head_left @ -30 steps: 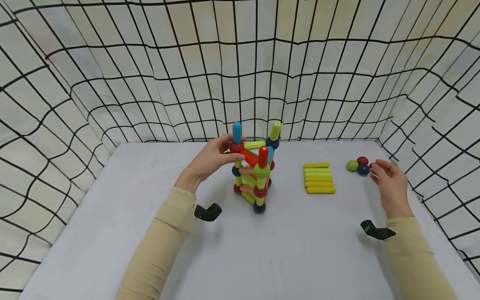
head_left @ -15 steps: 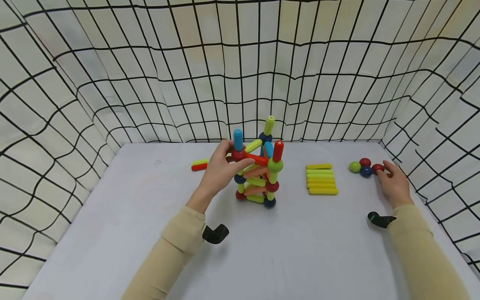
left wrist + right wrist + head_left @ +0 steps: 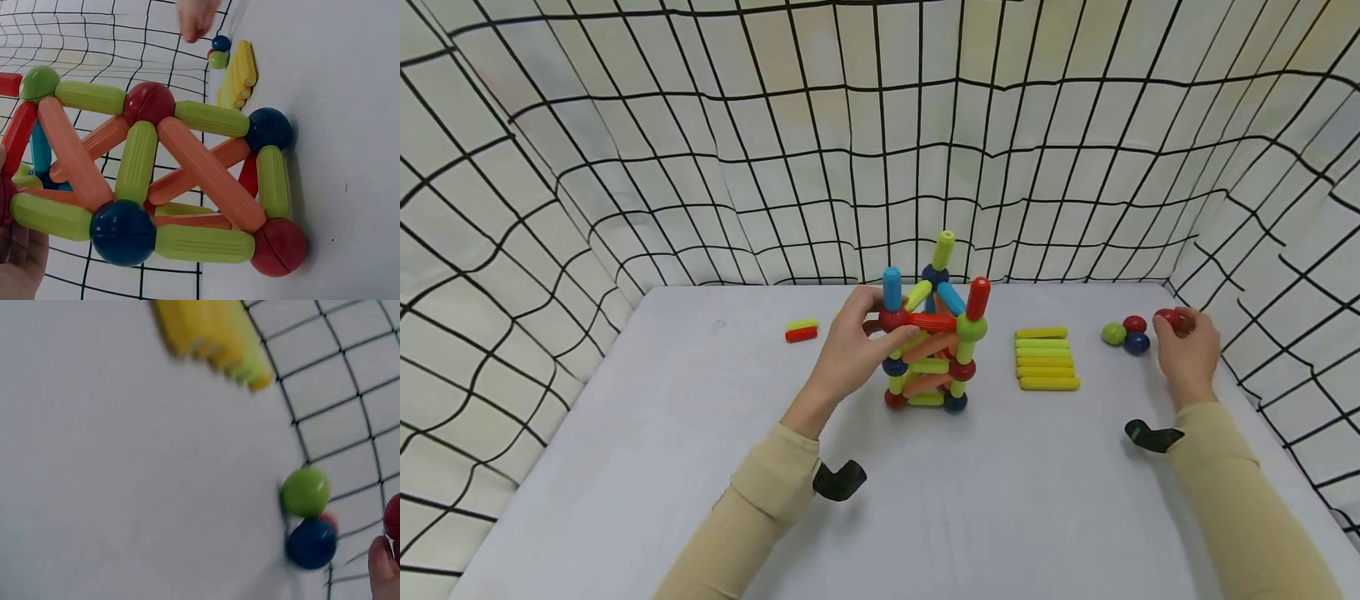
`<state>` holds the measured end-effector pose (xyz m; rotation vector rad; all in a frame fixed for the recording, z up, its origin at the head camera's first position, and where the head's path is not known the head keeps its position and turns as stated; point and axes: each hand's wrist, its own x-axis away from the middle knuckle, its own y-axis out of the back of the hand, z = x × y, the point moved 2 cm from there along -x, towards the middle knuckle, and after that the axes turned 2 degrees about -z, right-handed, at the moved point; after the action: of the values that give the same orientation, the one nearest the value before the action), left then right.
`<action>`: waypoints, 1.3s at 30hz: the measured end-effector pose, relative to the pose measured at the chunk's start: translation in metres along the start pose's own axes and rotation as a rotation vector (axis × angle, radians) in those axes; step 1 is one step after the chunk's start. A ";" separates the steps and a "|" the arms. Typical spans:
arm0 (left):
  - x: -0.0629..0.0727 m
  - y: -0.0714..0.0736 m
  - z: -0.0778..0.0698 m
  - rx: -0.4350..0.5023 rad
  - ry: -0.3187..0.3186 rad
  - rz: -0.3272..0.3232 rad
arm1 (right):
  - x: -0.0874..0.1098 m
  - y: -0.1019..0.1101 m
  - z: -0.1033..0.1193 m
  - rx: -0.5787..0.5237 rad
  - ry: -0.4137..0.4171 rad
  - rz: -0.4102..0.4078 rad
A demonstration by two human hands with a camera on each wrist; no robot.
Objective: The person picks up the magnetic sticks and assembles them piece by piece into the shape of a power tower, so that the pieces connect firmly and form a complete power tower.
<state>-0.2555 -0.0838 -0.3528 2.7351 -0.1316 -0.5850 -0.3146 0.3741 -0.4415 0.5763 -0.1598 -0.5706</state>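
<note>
A triangular tower of magnetic rods and balls (image 3: 928, 366) stands upright on the table. Three short rods point up from its top corners: a blue rod (image 3: 892, 288), a red rod (image 3: 977, 297) and a light green rod (image 3: 944, 250). My left hand (image 3: 848, 354) grips the tower's upper left corner around a red ball (image 3: 893, 319), thumb in front and the other fingers partly hidden behind. In my right hand (image 3: 1193, 350) a red ball (image 3: 393, 516) is pinched between thumb and fingers, raised beside the loose balls at the far right.
Green (image 3: 1113, 334), blue (image 3: 1137, 342) and red (image 3: 1134, 324) balls lie together near the right hand. Several yellow and green rods (image 3: 1048, 372) lie in a row right of the tower. Red (image 3: 801, 335) and green rods lie behind the left hand. Black netting (image 3: 790, 183) surrounds the table.
The left hand has turned the tower and shifted it slightly right. The right hand has picked up a red ball and lifted it away from the cluster.
</note>
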 end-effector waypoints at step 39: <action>0.019 -0.046 -0.004 -0.007 -0.200 -0.219 | 0.140 -0.007 0.197 -0.302 0.645 0.527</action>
<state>-0.2354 -0.0421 -0.3725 2.6979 0.1240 -0.9176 -0.2600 0.1996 -0.2830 0.3765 0.3744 0.1197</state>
